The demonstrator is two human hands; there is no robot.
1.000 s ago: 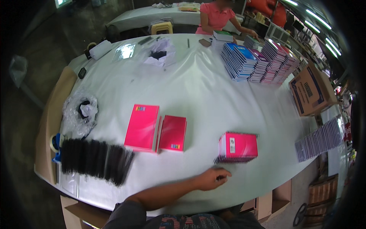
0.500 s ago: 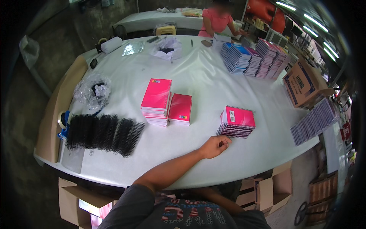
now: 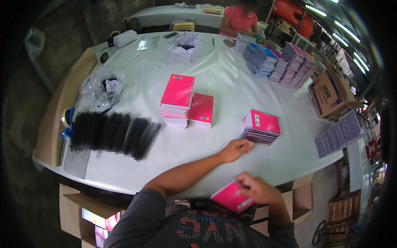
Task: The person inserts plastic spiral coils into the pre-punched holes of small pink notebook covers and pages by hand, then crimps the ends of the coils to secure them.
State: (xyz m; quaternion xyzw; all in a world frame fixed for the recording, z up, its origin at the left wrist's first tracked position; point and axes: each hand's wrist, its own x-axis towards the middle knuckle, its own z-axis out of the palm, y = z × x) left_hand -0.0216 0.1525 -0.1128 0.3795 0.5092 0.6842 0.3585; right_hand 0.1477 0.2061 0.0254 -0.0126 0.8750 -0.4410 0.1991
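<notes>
Gripping hand: right hand (image 3: 259, 191), slightly blurred, fingers clamped on a tilted pink notebook (image 3: 230, 196) near its dark coil, on the wearer's side of the bound stack (image 3: 269, 122).
Free hand: left hand (image 3: 235, 151), just beside the bound stack's near left corner, fingers curled in; from where I stand I cannot tell whether the tips meet or touch the stack.
Bound stack: pink-covered, coil-edged notebooks piled on the pale counter (image 3: 223, 66).
Pink piles: a taller pile (image 3: 178, 89) and a lower pile (image 3: 202, 106) side by side, left of the bound stack.
Black coils: a thick row of coils (image 3: 109, 134), farther left of the bound stack.
Carton: brown carton (image 3: 329, 93), right of the bound stack and beyond it.
Co-worker: person in pink (image 3: 240, 22), across the counter, well beyond the bound stack.
</notes>
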